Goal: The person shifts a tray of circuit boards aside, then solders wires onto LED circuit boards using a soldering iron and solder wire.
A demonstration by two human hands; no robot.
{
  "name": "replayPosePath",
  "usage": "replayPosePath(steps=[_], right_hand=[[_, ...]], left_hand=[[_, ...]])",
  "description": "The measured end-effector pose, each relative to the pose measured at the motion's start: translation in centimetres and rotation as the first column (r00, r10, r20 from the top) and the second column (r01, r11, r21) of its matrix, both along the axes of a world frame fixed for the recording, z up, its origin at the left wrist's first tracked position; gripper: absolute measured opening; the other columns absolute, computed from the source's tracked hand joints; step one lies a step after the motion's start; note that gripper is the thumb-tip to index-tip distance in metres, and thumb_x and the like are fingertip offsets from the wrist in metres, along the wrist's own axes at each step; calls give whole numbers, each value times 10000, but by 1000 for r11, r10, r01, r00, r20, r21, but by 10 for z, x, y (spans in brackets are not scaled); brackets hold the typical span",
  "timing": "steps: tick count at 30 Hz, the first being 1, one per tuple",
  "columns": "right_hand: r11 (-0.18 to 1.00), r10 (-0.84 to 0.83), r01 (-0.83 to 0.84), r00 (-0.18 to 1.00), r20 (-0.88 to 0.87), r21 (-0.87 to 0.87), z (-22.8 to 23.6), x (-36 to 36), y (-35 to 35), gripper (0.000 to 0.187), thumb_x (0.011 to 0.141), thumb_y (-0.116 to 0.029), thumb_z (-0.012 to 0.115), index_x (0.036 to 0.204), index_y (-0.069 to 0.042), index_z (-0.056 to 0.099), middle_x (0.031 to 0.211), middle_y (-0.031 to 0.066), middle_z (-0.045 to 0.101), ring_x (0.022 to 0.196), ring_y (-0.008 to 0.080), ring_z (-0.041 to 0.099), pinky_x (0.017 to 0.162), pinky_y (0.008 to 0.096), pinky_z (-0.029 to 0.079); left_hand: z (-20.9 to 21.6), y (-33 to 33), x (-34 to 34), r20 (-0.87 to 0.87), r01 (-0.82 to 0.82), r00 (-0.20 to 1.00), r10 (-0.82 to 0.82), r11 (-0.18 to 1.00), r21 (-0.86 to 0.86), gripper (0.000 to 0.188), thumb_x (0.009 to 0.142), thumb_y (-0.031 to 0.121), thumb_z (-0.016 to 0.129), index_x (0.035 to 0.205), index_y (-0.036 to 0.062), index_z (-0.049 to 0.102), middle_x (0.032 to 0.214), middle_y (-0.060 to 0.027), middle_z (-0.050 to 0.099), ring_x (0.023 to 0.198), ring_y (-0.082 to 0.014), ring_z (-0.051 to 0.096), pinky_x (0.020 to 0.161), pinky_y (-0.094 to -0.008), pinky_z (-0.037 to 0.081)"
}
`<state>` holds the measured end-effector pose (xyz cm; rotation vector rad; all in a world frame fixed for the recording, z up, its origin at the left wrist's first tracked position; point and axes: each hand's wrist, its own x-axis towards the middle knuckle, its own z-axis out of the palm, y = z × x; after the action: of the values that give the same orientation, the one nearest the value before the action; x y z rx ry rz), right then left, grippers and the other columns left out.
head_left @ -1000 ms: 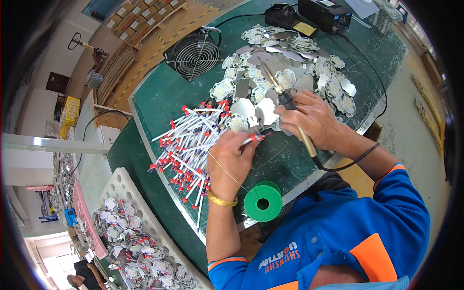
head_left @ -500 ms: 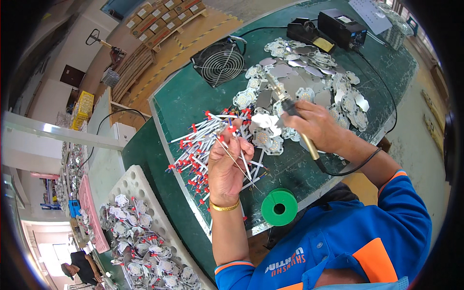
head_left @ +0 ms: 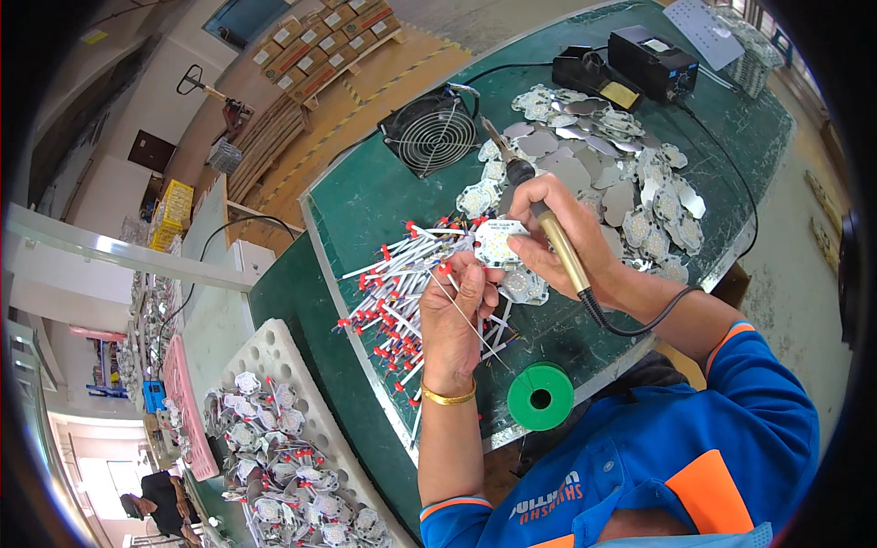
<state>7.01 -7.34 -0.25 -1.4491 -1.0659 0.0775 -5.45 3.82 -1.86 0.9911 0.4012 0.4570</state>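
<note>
My right hand [head_left: 571, 224] is closed around a soldering iron [head_left: 568, 256], its metal tip pointing up and away to the left. Between that hand's thumb and fingers is also a white LED board [head_left: 498, 245], held near my left fingertips. My left hand [head_left: 452, 320] is closed on a thin strand of solder wire [head_left: 470, 321] that trails down toward a green solder spool [head_left: 521, 406]. A red connector [head_left: 445, 268] shows at its fingertips; whether it is gripped is unclear. White wires with red ends [head_left: 384, 315] lie heaped beside and under the left hand.
Many loose LED boards [head_left: 653, 205] cover the green bench to the right. A fan [head_left: 431, 137], an iron stand [head_left: 585, 73] and a black soldering station [head_left: 650, 62] stand behind. A holed foam tray [head_left: 279, 352] lies left, beside wired boards [head_left: 274, 457]. The iron's cord crosses my right forearm.
My right hand has brought the LED board over to my left fingertips, and the iron's tip has swung left and up. The whole view has shifted slightly.
</note>
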Motion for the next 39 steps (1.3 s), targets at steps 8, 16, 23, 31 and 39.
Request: replayPosePath(steps=[8, 16, 23, 31, 39], right_hand=[[975, 87, -90, 996, -24, -205, -8, 6, -9, 321, 711, 5, 604, 963, -89, 428, 623, 38, 418, 480, 166, 407, 475, 289, 358], [1000, -19, 18, 995, 94, 12, -6, 18, -8, 332, 695, 0, 610, 945, -81, 406, 716, 45, 456, 540, 186, 452, 521, 296, 392], [1000, 0, -2, 994, 110, 16, -9, 17, -10, 324, 708, 15, 595, 962, -76, 416, 705, 60, 471, 521, 196, 488, 496, 305, 390], [998, 17, -15, 999, 33, -63, -7, 15, -14, 288, 735, 6, 615, 961, -39, 442, 801, 75, 528, 651, 169, 515, 594, 287, 425], [999, 29, -25, 986, 167, -25, -8, 19, -12, 241, 751, -5, 612, 933, -37, 458, 817, 104, 553, 681, 227, 564, 603, 318, 440]], left_hand=[[-3, 1, -1, -33, -11, 999, 12, 999, 33, 154, 869, 150, 575, 984, 49, 586, 789, -59, 634, 577, -56, 472, 483, -166, 342], [-6, -2, 1, -11, 9, 1000, -8, 999, 51, 172, 850, 123, 599, 997, 33, 591, 811, -86, 642, 582, -63, 463, 503, -173, 351], [-4, -5, 3, -21, 5, 1000, -3, 996, 91, 174, 834, 112, 618, 987, 30, 601, 807, -86, 642, 574, -64, 457, 508, -180, 352], [-5, -5, 1, -26, -6, 1000, 9, 992, 129, 181, 821, 112, 636, 974, 18, 612, 795, -81, 644, 568, -56, 453, 507, -180, 353], [-2, -2, 0, -151, 49, 988, -10, 966, 255, 186, 811, 91, 647, 974, 9, 608, 804, -64, 645, 672, -75, 560, 559, -184, 406]])
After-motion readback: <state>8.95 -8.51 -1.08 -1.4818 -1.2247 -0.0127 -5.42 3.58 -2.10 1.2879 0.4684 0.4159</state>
